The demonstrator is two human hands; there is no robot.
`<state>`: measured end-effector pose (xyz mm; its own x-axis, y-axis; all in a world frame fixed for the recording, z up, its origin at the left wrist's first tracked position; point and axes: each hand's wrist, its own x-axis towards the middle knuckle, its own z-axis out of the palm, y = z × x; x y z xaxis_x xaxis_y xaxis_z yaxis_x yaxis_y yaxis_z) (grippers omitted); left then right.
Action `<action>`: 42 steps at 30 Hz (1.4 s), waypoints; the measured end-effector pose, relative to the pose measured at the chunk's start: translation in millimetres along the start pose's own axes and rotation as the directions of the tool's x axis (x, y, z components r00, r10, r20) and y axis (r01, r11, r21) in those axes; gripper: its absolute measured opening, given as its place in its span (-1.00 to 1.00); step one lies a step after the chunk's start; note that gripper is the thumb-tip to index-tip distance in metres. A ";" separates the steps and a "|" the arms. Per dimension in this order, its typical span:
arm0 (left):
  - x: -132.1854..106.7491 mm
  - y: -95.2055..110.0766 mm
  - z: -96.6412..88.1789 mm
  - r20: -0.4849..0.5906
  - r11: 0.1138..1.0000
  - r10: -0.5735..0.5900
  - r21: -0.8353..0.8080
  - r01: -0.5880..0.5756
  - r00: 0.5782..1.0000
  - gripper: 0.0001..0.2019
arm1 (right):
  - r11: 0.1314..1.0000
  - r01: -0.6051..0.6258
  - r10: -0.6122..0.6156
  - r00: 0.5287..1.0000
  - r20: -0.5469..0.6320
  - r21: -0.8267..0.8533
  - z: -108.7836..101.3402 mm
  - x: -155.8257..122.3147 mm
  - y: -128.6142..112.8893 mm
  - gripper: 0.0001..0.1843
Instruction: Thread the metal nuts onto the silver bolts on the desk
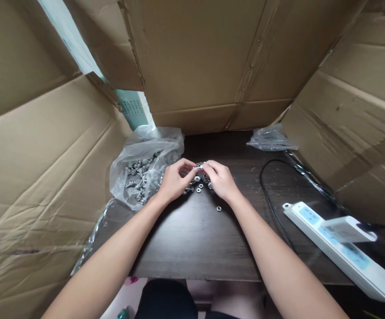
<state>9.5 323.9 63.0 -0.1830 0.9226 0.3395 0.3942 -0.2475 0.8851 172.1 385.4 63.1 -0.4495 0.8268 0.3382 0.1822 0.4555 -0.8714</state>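
Note:
A small shiny metal bolt [198, 168] is held between my two hands above the table. The thumb and fingers of my left hand [175, 179] pinch its left end, while my right hand [221, 180] pinches the right end; whether a nut sits on it is too small to tell. Loose bolts, washers and nuts lie in a pile under and behind my fingers, among them a washer [197, 179] and a hex nut [198, 190]. Another nut [219, 208] lies apart, nearer to me, below my right wrist.
An open clear plastic bag [121, 170] full of bolts lies left of my left hand. A flat plastic bag [272, 138] is at the back right. A white power strip [345, 261] with a plugged-in adapter and black cable [262, 173] lies right. Cardboard walls [206, 53] enclose the dark table [195, 243].

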 end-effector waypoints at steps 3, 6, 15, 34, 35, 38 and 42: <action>-0.7 -5.0 2.4 0.000 0.995 0.035 0.090 -0.035 0.999 -0.85 | 0.993 -0.046 0.045 0.999 0.014 0.111 1.9 1.5 8.7 -0.77; -1.9 -10.1 5.0 0.042 0.980 0.102 0.165 -0.107 0.994 -0.89 | 0.990 -0.051 0.053 0.999 -0.009 0.130 4.3 2.5 15.9 -0.78; -2.6 -10.6 4.8 0.064 0.963 0.159 0.209 -0.169 0.985 -0.90 | 0.991 -0.044 0.047 0.999 -0.025 0.125 4.1 1.0 18.0 -0.79; -0.3 -7.7 8.1 0.041 0.980 0.101 0.169 -0.106 0.994 -0.86 | 0.947 0.033 -0.047 0.998 -0.036 -0.319 6.0 2.5 12.0 -0.72; -0.4 -7.3 8.3 0.043 0.979 0.103 0.170 -0.109 0.994 -0.86 | 0.948 0.025 -0.038 0.999 -0.035 -0.316 6.1 2.8 13.1 -0.71; -0.5 -7.0 8.5 0.042 0.978 0.100 0.180 -0.106 0.994 -0.87 | 0.952 0.006 -0.014 1.000 -0.023 -0.306 5.8 3.4 15.8 -0.72; 0.7 -10.2 6.3 0.046 0.977 0.101 0.183 -0.108 0.994 -0.83 | 0.947 0.011 -0.016 1.000 -0.012 -0.322 5.2 3.4 16.9 -0.69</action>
<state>11.0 328.9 52.3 -0.1006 0.9054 0.4124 0.5695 -0.2875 0.7701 169.1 394.2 47.7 -0.4420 0.8232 0.3564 0.4490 0.5470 -0.7065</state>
